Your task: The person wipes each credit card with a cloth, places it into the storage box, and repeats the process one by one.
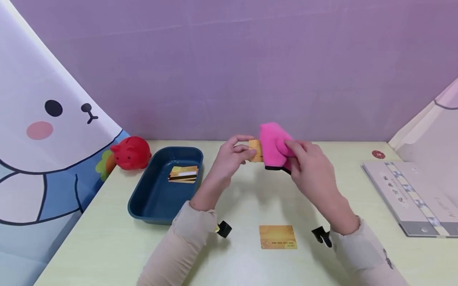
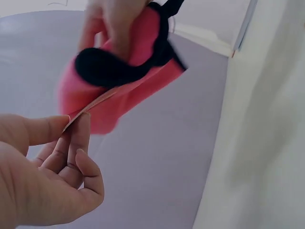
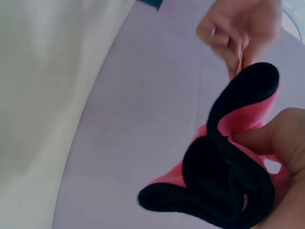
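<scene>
My left hand [image 1: 233, 154] pinches a gold bank card [image 1: 255, 150] between thumb and fingers, above the table. In my right hand [image 1: 315, 167] is a bunched pink cloth [image 1: 272, 143] with black edging, gripped between thumb and fingers. The card's right part is hidden behind the cloth in the head view. From the left wrist, the card [image 2: 97, 101] appears nearly edge-on, running up against the cloth [image 2: 138, 95]. The right wrist view shows the black edging [image 3: 219, 176] folded in loops near the right thumb. Another gold bank card [image 1: 278, 237] lies flat on the table, below both hands.
A dark blue tray [image 1: 137, 198] on the left holds several gold cards [image 1: 183, 174]. Beside it stands a red piggy bank [image 1: 131, 153]. To the right lie a grey boxed book [image 1: 411, 190] and a small red chip [image 1: 378, 154]. A purple cloth backdrop [image 1: 229, 71] rises behind the table.
</scene>
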Available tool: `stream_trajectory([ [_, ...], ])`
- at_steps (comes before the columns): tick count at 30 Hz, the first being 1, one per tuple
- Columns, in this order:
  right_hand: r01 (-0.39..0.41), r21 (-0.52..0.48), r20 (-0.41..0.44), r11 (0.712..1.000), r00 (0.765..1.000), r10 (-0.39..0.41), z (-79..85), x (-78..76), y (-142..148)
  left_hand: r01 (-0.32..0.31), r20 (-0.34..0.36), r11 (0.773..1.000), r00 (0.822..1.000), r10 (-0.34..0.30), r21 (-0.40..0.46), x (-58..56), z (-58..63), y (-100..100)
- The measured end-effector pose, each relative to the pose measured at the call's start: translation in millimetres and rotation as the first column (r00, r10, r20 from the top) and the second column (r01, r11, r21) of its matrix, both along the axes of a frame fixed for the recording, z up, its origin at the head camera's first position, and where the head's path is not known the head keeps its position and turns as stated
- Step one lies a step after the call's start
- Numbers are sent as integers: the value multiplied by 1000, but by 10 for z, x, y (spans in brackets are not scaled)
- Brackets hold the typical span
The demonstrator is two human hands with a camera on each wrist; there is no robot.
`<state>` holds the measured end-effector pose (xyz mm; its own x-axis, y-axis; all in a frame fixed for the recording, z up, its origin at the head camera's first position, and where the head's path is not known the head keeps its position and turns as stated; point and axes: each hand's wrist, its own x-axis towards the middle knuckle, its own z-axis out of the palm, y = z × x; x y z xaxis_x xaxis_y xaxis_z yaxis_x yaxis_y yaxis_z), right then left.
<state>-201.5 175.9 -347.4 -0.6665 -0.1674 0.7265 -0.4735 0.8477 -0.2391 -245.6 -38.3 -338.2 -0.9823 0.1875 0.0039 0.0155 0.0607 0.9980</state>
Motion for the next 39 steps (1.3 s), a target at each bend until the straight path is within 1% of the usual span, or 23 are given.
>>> stream_trajectory([
  [3,66,-9,33,998,997,-66,23,-22,112,-12,-7,1000,1000,12,22,-5,42,-61],
  [6,135,-11,64,991,989,-134,54,-38,226,-30,-28,999,999,31,45,-6,79,-105],
  [10,179,-31,80,983,981,-176,100,-33,340,-44,-69,998,997,47,33,-4,99,-128],
  [12,187,-56,91,981,979,-182,130,-16,375,-31,-84,999,996,33,24,-4,95,-127],
  [18,214,-114,130,970,971,-199,226,45,423,25,-81,997,997,-19,71,-22,77,-110],
  [19,215,-120,129,969,971,-199,233,53,425,24,-85,997,996,-18,71,-24,71,-106],
  [22,213,-135,124,968,973,-196,258,79,427,18,-134,999,991,-14,31,-14,36,-97],
  [26,213,-148,118,966,973,-197,296,107,437,-26,-178,999,984,21,-29,0,-14,-93],
  [31,207,-159,124,965,974,-189,327,139,430,-66,-158,994,986,52,-89,3,-38,-102],
  [36,190,-176,106,966,979,-174,338,167,383,-50,-131,995,991,38,-87,-8,-39,-72],
  [39,174,-182,86,968,983,-161,340,176,351,-30,-127,997,992,22,-64,-4,-48,-28],
])
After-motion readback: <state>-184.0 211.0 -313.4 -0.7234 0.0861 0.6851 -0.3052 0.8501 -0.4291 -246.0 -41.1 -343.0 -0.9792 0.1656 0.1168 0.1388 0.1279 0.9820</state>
